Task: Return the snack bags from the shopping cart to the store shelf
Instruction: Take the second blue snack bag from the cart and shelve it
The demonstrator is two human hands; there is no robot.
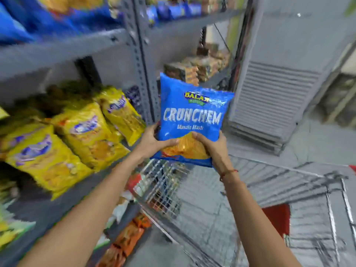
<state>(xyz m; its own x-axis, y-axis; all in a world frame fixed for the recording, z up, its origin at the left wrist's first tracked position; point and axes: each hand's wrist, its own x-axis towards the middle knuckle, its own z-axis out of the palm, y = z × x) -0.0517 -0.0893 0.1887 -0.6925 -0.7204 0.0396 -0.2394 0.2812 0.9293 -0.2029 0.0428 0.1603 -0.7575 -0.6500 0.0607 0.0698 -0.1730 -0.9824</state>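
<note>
A blue snack bag [192, 112] marked "Crunchem" is held upright in front of me, above the near left corner of the wire shopping cart [163, 182]. My left hand [154, 141] grips its lower left edge. My right hand [212, 145] grips its lower right corner, thumb on the front. The grey metal store shelf [57, 49] stands to the left of the bag. More blue bags [48, 18] lie on its upper level, blurred.
Yellow snack bags [81, 132] fill the middle shelf at left. Orange packets [127, 237] sit on a low shelf beside the cart. Brown packets [194, 70] lie on a further shelf. A grey louvred cabinet [273, 105] stands at right, with grey floor around it.
</note>
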